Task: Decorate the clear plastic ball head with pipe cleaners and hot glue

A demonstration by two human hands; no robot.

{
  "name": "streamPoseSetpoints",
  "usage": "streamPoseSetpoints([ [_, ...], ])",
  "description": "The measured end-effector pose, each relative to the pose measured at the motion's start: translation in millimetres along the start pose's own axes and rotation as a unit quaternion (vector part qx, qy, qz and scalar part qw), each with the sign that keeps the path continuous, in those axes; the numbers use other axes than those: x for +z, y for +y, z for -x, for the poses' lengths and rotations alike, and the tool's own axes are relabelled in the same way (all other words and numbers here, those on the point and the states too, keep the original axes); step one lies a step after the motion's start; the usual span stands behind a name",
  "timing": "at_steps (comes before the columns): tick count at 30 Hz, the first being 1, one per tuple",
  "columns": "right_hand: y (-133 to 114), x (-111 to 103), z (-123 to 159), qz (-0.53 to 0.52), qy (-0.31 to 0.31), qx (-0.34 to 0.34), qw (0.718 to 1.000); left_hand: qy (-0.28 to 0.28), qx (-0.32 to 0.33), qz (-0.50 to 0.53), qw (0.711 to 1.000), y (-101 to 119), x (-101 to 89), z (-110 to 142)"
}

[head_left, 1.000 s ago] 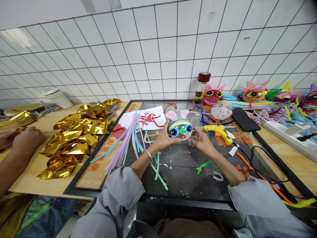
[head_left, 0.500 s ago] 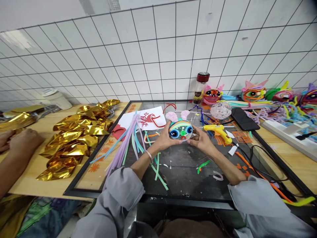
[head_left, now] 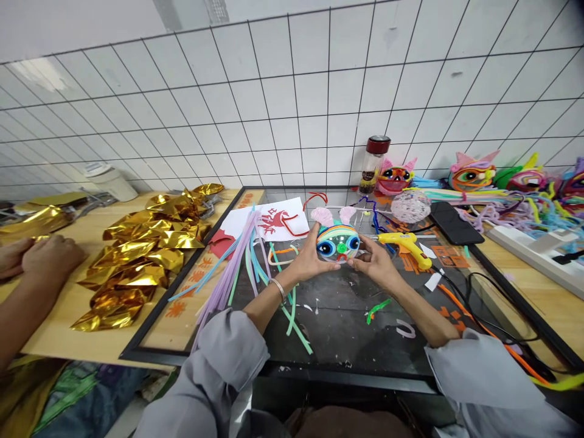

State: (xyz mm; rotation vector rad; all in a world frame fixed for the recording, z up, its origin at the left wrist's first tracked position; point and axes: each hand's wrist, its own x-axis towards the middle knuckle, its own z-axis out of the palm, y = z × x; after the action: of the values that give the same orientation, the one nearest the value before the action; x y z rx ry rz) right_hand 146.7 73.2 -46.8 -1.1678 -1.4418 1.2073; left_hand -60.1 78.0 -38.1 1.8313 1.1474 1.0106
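Between my hands, above the black-framed glass panel, is a colourful animal-head craft with pink ears, big blue eyes and a green nose. My left hand grips its left side, thumb along the bottom. On the other side my right hand holds it with thumb and fingers. Just right of that hand lies a yellow glue gun. Left of my left hand is a bundle of purple, blue and green pipe cleaners. Behind it lies white paper with a red dragon figure.
Crumpled gold foil and a co-worker's hands are at left. A glass bottle, a white openwork ball, a phone and similar craft heads stand behind right. A white power strip and black cable lie right.
The whole view has shifted slightly, so things appear a little further right. Both hands keep hold of the animal-head craft, which looks tipped slightly differently.
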Motion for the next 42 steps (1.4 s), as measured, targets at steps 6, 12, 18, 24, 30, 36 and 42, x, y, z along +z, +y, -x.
streamPoseSetpoints([
  [6, 3.6, -0.4, -0.3, 0.007, -0.006, -0.01, 1.0, 0.009, -0.006, 0.004, 1.0, 0.1, 0.3, -0.3],
  [12, 1.9, -1.8, -0.3, 0.003, -0.02, -0.004, 1.0, 0.009, -0.009, -0.007, 1.0, -3.0, -0.7, 1.0],
  [18, 3.7, -2.5, -1.9, 0.019, -0.012, -0.005, 1.0, 0.007, 0.025, -0.011, 1.0, -6.4, -1.4, -0.9],
  [24, 4.8, -1.9, -4.0, 0.032, -0.015, -0.018, 0.999, 0.012, 0.027, 0.001, 1.0, -9.7, -0.4, -2.3],
  [30, 5.8, -3.0, -3.3, 0.055, -0.008, -0.018, 0.998, 0.005, -0.004, -0.005, 1.0, -6.3, -2.2, -0.2],
  [36, 7.1, -3.6, -2.5, 0.05, 0.001, -0.013, 0.999, 0.001, -0.008, 0.004, 1.0, -6.1, -4.4, 0.3],
  [42, 6.7, -4.1, -2.3, 0.039, 0.006, -0.013, 0.999, 0.013, -0.013, 0.005, 1.0, -2.8, -5.6, 0.4],
])
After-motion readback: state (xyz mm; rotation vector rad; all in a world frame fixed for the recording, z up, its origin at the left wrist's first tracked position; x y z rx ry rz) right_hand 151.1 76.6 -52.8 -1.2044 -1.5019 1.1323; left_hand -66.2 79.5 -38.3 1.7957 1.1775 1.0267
